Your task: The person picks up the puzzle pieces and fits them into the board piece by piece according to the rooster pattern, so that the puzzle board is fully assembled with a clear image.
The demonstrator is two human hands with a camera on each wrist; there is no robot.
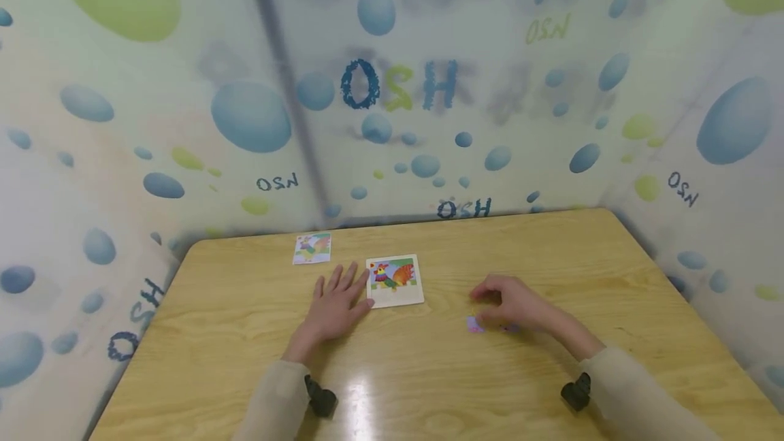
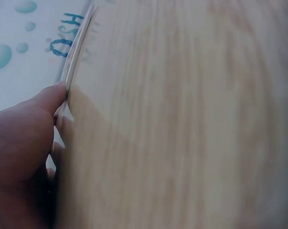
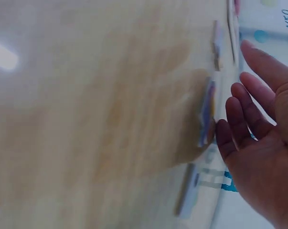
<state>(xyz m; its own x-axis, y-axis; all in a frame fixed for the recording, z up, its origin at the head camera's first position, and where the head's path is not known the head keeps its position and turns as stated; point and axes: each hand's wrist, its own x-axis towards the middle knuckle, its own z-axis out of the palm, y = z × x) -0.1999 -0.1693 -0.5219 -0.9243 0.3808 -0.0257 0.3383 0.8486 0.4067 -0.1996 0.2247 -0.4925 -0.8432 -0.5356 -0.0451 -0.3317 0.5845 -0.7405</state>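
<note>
A rooster jigsaw board (image 1: 398,298) lies near the table's middle, its upper part filled with colourful picture and its lower part pale. My left hand (image 1: 333,306) rests spread on the table at the board's left side. In the left wrist view, the left thumb (image 2: 50,98) touches the board's edge. My right hand (image 1: 517,301) hovers loosely curled over small puzzle pieces, holding nothing. One piece (image 1: 474,324) shows beside its fingertips; another (image 1: 510,327) is partly hidden under it. In the right wrist view, a piece (image 3: 208,112) lies beside the fingers, seen edge-on.
A square rooster picture card (image 1: 312,249) lies at the back left of the wooden table (image 1: 429,386). Patterned curtain-like walls (image 1: 392,155) stand behind the table and along both sides. Dark wrist cameras (image 1: 321,398) sit on both cuffs.
</note>
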